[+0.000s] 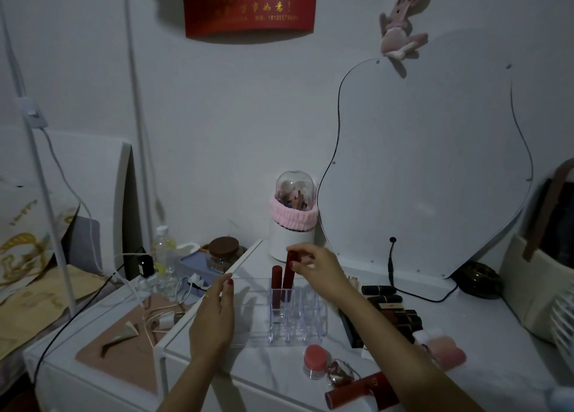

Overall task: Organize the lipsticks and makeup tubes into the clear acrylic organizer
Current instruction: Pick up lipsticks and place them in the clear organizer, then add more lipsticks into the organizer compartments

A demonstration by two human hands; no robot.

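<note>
A clear acrylic organizer (306,324) stands on the white table, mid-frame. One dark red tube (276,277) stands upright in a back-left slot. My right hand (316,270) pinches the top of a second dark red tube (289,272), which leans into the slot beside the first. My left hand (214,315) rests against the organizer's left end, fingers together on its wall. A row of black and dark red lipsticks (391,309) lies to the organizer's right. Two more red tubes (360,390) lie near the table's front edge.
A pink-capped small jar (315,360) and a metal trinket (340,374) sit in front of the organizer. A domed brush holder (293,225) and a wavy mirror (428,169) stand behind. Pink puffs (447,351) lie right. Cables, a water bottle (164,256) and a brown-lidded jar (223,254) crowd the left.
</note>
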